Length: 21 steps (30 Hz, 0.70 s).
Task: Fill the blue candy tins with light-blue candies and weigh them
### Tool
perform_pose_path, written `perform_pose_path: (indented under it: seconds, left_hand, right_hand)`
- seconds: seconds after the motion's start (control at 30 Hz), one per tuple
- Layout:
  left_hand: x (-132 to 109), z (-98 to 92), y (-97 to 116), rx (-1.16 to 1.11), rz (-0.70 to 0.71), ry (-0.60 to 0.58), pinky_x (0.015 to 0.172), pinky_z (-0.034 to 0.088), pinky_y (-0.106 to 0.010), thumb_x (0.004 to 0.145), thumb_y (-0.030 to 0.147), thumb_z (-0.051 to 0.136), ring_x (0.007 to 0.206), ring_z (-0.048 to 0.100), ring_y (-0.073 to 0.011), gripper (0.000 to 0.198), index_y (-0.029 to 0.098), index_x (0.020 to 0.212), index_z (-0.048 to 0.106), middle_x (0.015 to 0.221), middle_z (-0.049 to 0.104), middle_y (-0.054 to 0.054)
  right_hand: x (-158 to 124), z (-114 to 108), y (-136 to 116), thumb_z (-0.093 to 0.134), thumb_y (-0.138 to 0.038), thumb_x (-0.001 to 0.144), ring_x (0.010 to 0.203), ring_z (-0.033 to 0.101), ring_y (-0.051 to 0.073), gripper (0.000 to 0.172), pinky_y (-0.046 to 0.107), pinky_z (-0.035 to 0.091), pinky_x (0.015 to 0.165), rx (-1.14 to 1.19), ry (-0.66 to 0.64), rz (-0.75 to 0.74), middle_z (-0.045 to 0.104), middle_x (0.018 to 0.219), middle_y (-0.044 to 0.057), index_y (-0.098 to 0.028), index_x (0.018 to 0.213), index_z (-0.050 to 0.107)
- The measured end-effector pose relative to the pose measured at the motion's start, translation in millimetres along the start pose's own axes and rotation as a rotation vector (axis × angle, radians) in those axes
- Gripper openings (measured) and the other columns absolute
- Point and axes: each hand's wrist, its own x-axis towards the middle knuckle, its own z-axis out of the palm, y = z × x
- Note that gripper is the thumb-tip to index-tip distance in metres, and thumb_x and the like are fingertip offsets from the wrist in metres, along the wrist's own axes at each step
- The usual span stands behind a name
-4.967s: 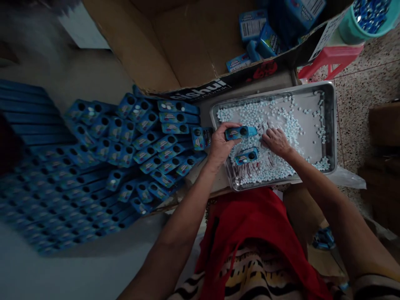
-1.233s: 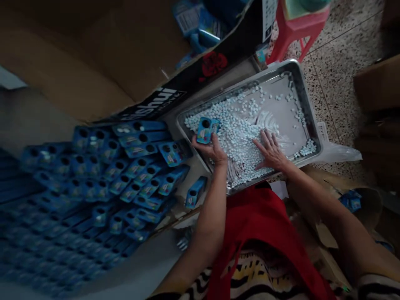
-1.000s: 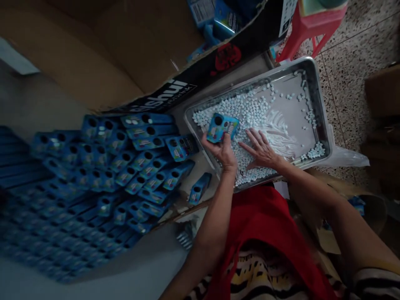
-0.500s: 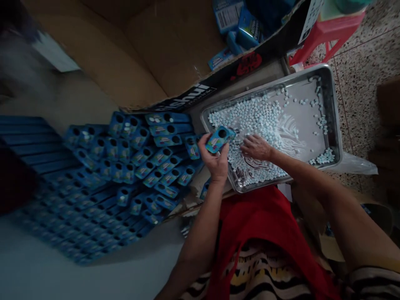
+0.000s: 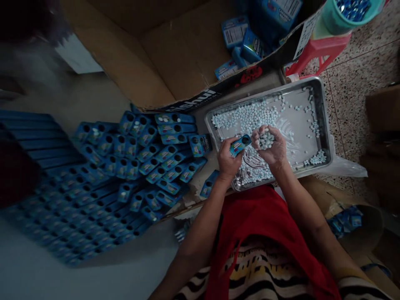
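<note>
My left hand [image 5: 227, 159] grips a small blue box [image 5: 239, 145] with a round hole, held over the near left part of a metal tray [image 5: 325, 125]. My right hand [image 5: 271, 146] is cupped palm-up right beside the box, closed round a heap of small white candies [image 5: 266, 140]. More of the same candies [image 5: 250, 118] lie loose over the tray's left half. The two hands almost touch.
Several rows of blue boxes [image 5: 146, 158] with holes cover the surface at left. A large open cardboard carton [image 5: 175, 54] stands behind, with blue packs [image 5: 246, 39] inside. A red stool [image 5: 318, 54] and a teal tub [image 5: 346, 14] are at top right.
My right hand has lifted from the tray with a scoop of candies and turned palm-up. My left hand has brought the blue box closer to it.
</note>
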Motion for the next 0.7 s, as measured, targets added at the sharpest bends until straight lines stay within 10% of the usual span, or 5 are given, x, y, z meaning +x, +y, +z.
perform_pose_path:
  seconds: [0.43, 0.7]
  left_hand:
    - [-3, 16.0, 10, 0.02, 0.001, -0.031, 0.1, 0.059, -0.035, 0.078, 0.008, 0.078, 0.109, 0.074, -0.0254, 0.043, 0.022, 0.118, 0.068, 0.112, 0.077, -0.006]
    - [1, 17.6, 16, 0.058, 0.001, -0.042, 0.098, 0.059, -0.036, 0.078, 0.004, 0.075, 0.107, 0.074, -0.0254, 0.043, 0.022, 0.116, 0.067, 0.109, 0.075, -0.006]
  right_hand:
    - [12, 11, 8, 0.071, -0.059, 0.089, 0.08, 0.057, 0.019, 0.041, 0.037, 0.053, 0.083, -0.242, -0.025, -0.347, 0.056, 0.083, 0.003, -0.025, 0.07, 0.059]
    - [11, 17, 17, 0.061, -0.067, 0.099, 0.063, 0.043, 0.017, 0.058, 0.033, 0.048, 0.068, -0.186, 0.12, -0.311, 0.038, 0.065, -0.001, -0.026, 0.06, 0.045]
